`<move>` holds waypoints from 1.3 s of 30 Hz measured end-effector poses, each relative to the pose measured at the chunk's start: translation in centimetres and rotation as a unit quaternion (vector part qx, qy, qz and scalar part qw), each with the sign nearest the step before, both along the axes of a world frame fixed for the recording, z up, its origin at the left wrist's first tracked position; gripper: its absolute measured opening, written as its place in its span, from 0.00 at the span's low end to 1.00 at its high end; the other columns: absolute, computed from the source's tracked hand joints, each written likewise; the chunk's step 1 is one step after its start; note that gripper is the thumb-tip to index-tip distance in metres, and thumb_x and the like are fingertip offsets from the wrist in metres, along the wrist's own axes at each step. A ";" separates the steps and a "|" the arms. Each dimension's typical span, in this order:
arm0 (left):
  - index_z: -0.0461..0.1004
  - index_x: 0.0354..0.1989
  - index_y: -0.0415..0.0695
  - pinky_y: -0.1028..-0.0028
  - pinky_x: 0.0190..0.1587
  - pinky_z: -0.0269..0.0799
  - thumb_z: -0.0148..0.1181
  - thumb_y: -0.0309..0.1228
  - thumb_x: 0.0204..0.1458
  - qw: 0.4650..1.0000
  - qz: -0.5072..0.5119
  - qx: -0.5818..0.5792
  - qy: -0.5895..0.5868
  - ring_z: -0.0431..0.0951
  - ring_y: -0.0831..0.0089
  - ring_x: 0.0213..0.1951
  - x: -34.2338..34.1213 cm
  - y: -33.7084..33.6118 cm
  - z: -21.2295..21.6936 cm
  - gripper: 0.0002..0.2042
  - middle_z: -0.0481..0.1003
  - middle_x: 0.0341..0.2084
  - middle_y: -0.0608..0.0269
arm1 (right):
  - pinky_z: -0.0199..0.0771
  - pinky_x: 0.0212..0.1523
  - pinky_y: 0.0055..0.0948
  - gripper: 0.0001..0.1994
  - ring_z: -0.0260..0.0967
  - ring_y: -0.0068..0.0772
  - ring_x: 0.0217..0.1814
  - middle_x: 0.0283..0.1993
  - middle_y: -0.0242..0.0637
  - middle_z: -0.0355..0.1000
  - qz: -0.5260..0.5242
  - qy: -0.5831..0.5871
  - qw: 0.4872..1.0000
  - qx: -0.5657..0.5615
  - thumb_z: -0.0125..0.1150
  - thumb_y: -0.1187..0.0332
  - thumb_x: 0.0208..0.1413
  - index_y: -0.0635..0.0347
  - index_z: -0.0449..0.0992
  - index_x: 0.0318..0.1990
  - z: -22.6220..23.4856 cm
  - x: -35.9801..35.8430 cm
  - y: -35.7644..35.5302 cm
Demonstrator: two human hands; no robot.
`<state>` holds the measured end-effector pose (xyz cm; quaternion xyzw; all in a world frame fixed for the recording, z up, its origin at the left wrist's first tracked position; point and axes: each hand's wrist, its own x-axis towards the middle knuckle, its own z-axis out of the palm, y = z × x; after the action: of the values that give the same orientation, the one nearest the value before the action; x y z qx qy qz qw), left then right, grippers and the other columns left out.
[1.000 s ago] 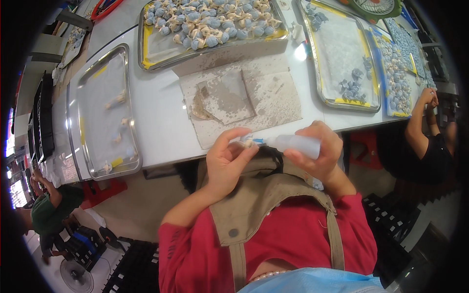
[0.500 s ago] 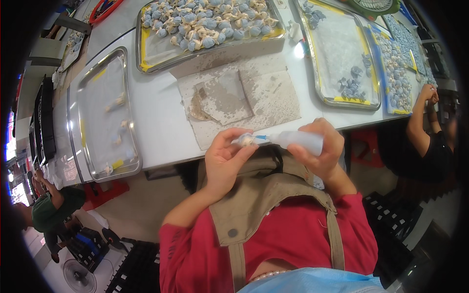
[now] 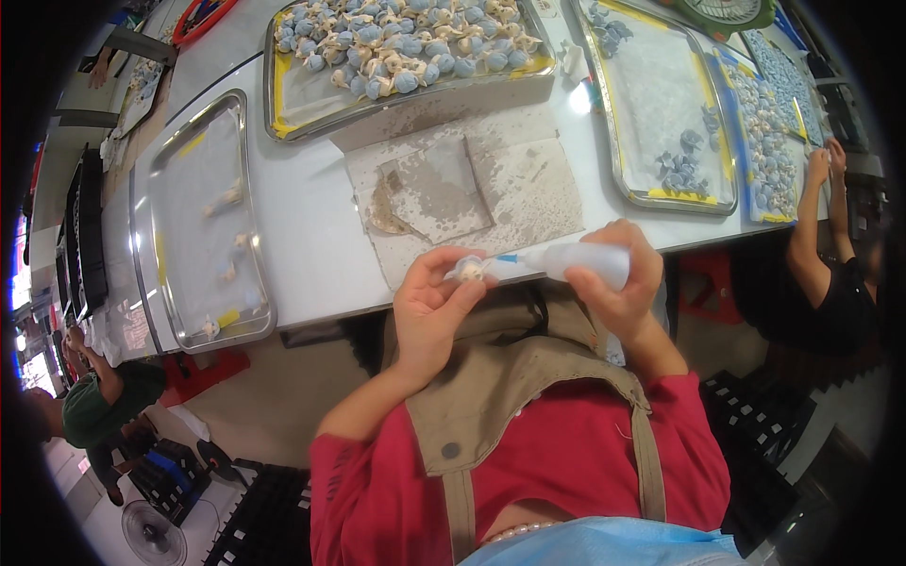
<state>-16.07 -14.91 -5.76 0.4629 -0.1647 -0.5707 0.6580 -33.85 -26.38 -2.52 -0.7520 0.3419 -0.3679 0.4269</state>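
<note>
Left hand (image 3: pixel 427 309) grip pinches blue-and-cream figurine piece (image 3: pixel 471 271) near surface (image 3: pixel 311 217) edge; right hand (image 3: pixel 630 278) grip wraps squeeze bottle (image 3: pixel 587 262), blue nozzle (image 3: pixel 508 258) just beside piece. Oversqueezing could flood it; slack pinch could drop it.

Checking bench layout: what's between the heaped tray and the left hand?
Head view: a stained cardboard sheet lies between the heaped tray and left hand.

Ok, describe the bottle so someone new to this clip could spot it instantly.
At the near edge of the white table, find the person's right hand. It grips a pale translucent bottle, pointing left; unlike the small rounded piece in the left hand, it is long and blue-tipped.
</note>
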 end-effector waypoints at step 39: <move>0.60 0.54 0.37 0.76 0.50 0.67 0.56 0.16 0.48 0.998 -0.035 -0.056 0.021 0.70 0.70 0.48 -1.1 -1.1 -0.3 0.23 0.65 0.49 0.57 | 0.66 0.44 0.22 0.08 0.63 0.24 0.44 0.42 0.35 0.64 0.100 -0.116 0.952 0.264 0.53 0.81 0.50 0.66 0.72 0.38 -1.2 1.9 0.1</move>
<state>-17.14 -15.99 -6.05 0.4070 -0.1991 -0.5928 0.6658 -31.96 -26.26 -3.70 -0.5950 0.2977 -0.3050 0.6814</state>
